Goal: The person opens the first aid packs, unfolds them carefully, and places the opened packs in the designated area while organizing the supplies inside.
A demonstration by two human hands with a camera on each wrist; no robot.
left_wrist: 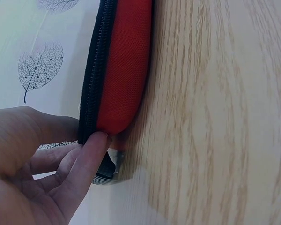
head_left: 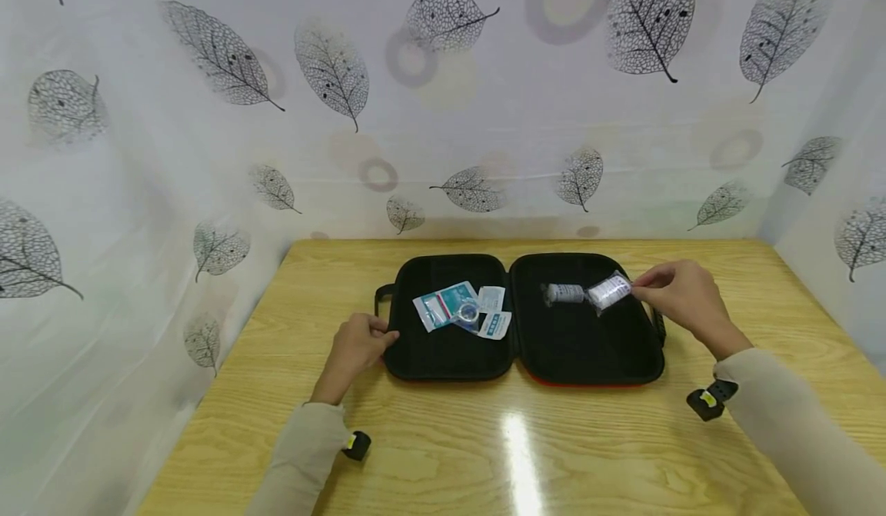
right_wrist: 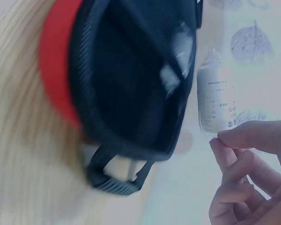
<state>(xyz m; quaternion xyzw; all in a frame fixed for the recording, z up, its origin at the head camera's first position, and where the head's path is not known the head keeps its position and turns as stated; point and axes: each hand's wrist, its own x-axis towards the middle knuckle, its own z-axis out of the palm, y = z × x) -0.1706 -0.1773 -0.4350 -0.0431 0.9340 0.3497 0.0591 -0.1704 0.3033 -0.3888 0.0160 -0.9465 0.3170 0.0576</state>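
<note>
A black-lined zip case (head_left: 450, 366) with a red outer shell lies open flat on the table. My left hand (head_left: 356, 351) pinches its left rim between thumb and fingers, beside the carry handle; the left wrist view shows the thumb (left_wrist: 86, 168) against the red shell. Over the case's right half, my right hand (head_left: 681, 297) holds a clear-wrapped white bandage roll (head_left: 609, 291) by the end of its wrapper. In the right wrist view the printed roll (right_wrist: 215, 98) hangs from thumb and fingertips. Another wrapped roll (head_left: 565, 293) lies in that half, close to the held one.
In the left half lie a teal-and-white packet (head_left: 443, 304), a roll of tape (head_left: 468, 312) and two small white sachets (head_left: 493, 325). The wooden table (head_left: 443, 439) extends toward me. A leaf-patterned curtain (head_left: 477, 131) hangs behind and along both sides.
</note>
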